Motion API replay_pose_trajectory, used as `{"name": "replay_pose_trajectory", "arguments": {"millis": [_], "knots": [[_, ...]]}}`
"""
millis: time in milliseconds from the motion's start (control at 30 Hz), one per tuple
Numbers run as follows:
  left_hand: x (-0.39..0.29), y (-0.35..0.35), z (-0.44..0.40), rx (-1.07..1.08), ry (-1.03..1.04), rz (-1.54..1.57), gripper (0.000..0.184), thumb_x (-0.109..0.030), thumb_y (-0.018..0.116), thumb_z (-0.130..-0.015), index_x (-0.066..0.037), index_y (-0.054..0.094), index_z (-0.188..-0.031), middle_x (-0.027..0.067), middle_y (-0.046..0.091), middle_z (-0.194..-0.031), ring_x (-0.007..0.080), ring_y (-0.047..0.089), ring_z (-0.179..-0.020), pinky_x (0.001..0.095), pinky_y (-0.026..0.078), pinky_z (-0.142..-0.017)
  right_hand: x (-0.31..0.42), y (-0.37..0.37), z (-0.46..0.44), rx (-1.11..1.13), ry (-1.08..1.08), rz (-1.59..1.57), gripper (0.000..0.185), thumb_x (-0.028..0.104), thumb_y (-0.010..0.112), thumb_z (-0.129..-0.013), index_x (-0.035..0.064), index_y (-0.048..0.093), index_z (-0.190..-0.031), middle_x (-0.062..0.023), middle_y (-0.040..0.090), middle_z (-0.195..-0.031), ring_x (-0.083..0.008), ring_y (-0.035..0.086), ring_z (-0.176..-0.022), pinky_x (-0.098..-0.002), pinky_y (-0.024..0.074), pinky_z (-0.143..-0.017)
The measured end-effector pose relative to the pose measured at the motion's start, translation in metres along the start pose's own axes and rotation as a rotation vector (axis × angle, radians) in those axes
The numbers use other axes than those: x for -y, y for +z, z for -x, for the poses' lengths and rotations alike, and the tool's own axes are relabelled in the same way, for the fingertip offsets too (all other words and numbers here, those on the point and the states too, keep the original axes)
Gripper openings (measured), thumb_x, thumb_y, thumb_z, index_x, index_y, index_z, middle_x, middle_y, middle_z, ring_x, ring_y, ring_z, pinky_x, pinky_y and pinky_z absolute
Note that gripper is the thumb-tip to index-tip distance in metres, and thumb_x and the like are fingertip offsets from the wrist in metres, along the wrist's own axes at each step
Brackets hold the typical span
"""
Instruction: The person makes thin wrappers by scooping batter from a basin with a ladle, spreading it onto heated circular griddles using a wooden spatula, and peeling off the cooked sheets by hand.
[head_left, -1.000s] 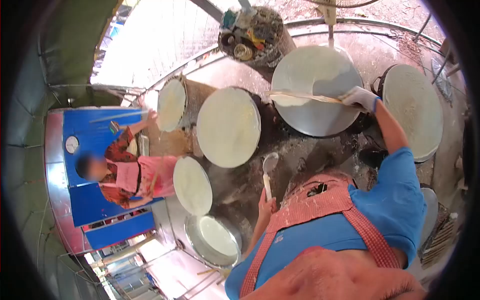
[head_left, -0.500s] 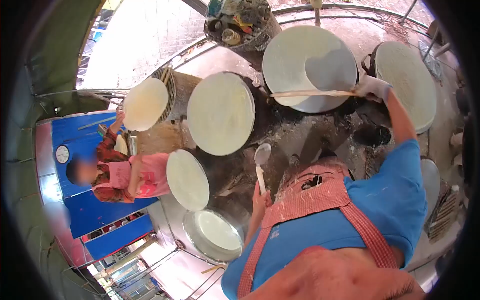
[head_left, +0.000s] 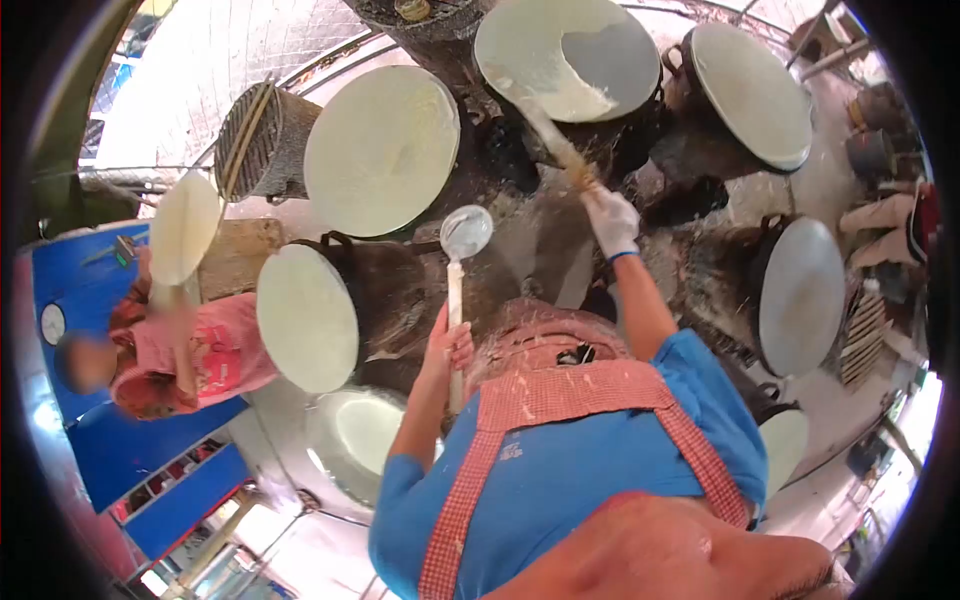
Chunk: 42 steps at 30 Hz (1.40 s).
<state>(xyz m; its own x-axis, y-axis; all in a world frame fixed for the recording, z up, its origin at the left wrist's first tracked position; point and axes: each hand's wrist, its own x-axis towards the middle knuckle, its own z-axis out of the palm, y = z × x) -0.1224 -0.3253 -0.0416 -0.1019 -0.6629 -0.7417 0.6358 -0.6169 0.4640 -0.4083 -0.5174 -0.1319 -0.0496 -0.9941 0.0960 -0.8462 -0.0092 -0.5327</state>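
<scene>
My left hand [head_left: 449,342] is closed round the pale handle of a ladle [head_left: 466,233], its bowl up in front of my apron. Gloved in white, my right hand [head_left: 610,218] grips a long flat wooden spreader [head_left: 545,130], blurred by motion. The spreader's far end reaches the lower left edge of a round griddle [head_left: 610,70]. Pale batter [head_left: 530,45] coats the left and lower part of that griddle, while its upper right shows bare grey. A basin [head_left: 325,455] holding whitish batter stands below left of the ladle, partly hidden by my left arm.
Several more round griddles ring me, including a coated one [head_left: 382,150], another on the left [head_left: 307,318] and a grey one [head_left: 800,297] on the right. At left a person in a pink apron [head_left: 225,340] holds a thin round sheet [head_left: 184,230].
My right hand has swung down and left, away from the griddle's right edge, and the spreader now slants. My left hand has raised the ladle. The view has shifted, showing more on the right.
</scene>
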Motion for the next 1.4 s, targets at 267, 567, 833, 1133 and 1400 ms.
{"name": "replay_pose_trajectory", "arguments": {"millis": [267, 567, 833, 1133, 1400], "knots": [[0.015, -0.037, 0.012, 0.424, -0.148, 0.595, 0.042, -0.019, 0.048, -0.087, -0.025, 0.037, -0.128, -0.0013, 0.034, -0.06, 0.0047, 0.031, -0.037, 0.0175, 0.026, -0.027, 0.009, -0.046, -0.005, -0.156, 0.325, -0.158, 0.03, 0.038, 0.051, -0.081, 0.0147, 0.064, -0.093, -0.0156, 0.061, -0.077, -0.0339, 0.06, -0.074, -0.0408, 0.0462, -0.066], [0.007, -0.005, 0.02, 0.573, 0.012, 0.462, 0.046, -0.019, 0.043, -0.09, -0.024, 0.029, -0.134, 0.0008, 0.036, -0.06, 0.0055, 0.035, -0.039, 0.0172, 0.029, -0.034, -0.054, -0.067, -0.049, -0.095, 0.165, -0.066, 0.029, 0.041, 0.052, -0.079, 0.0204, 0.063, -0.097, -0.0133, 0.063, -0.078, -0.0315, 0.061, -0.07, -0.0428, 0.0468, -0.062], [0.01, -0.014, -0.013, 0.608, -0.282, 0.443, 0.029, -0.019, 0.039, -0.089, -0.014, 0.037, -0.061, -0.0024, 0.031, -0.05, 0.0063, 0.032, -0.038, 0.0198, 0.028, -0.032, -0.045, -0.051, -0.045, -0.044, -0.036, 0.035, 0.023, 0.035, 0.057, -0.077, 0.0155, 0.065, -0.085, -0.0127, 0.061, -0.071, -0.0316, 0.06, -0.064, -0.0431, 0.0467, -0.056], [-0.004, 0.029, -0.021, 0.178, -0.363, 0.633, 0.041, -0.038, 0.036, -0.092, -0.01, 0.042, -0.063, 0.0006, 0.036, -0.056, 0.0103, 0.033, -0.038, 0.0231, 0.026, -0.03, -0.049, -0.042, -0.056, -0.024, -0.226, 0.064, 0.021, 0.034, 0.053, -0.08, 0.0247, 0.063, -0.096, -0.0157, 0.058, -0.065, -0.0328, 0.058, -0.061, -0.0421, 0.0471, -0.055], [-0.003, 0.06, -0.054, 0.194, -0.501, 0.909, 0.039, -0.037, 0.036, -0.093, -0.012, 0.042, -0.063, 0.0, 0.034, -0.057, 0.0087, 0.031, -0.037, 0.022, 0.025, -0.029, -0.067, -0.059, -0.151, -0.146, 0.091, -0.153, 0.027, 0.034, 0.052, -0.081, 0.0145, 0.061, -0.098, -0.0169, 0.059, -0.085, -0.0354, 0.057, -0.078, -0.0412, 0.0455, -0.061]]}}
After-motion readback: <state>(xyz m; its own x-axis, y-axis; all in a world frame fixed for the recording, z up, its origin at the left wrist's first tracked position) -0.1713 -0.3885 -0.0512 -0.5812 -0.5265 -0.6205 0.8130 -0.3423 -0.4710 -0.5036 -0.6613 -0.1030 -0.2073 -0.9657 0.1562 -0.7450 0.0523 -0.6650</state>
